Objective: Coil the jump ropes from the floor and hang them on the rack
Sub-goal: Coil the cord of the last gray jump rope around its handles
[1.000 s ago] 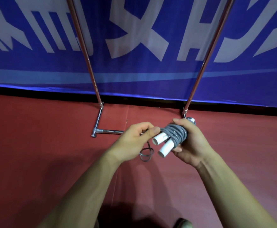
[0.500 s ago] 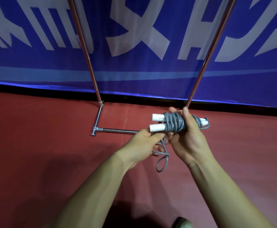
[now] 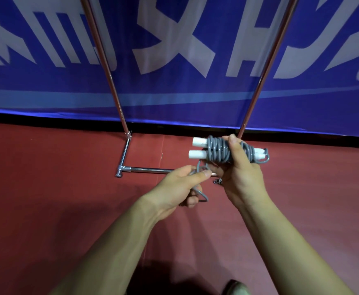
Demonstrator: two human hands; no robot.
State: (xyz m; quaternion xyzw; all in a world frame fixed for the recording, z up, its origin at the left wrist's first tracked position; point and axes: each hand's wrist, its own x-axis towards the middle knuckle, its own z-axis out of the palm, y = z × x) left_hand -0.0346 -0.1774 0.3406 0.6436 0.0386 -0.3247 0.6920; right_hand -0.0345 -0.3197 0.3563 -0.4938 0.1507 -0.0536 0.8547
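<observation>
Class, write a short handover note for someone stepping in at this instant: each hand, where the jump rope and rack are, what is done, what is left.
Right hand grips the jump rope, grey cord wound round its two white handles, held above the floor in front of the rack.
Left hand pinches the loose tail hanging below the bundle.
Done: most of the cord is coiled.
Left: wrap or tuck the tail, then hang the bundle on the rack. Its top rail is out of view.
</observation>
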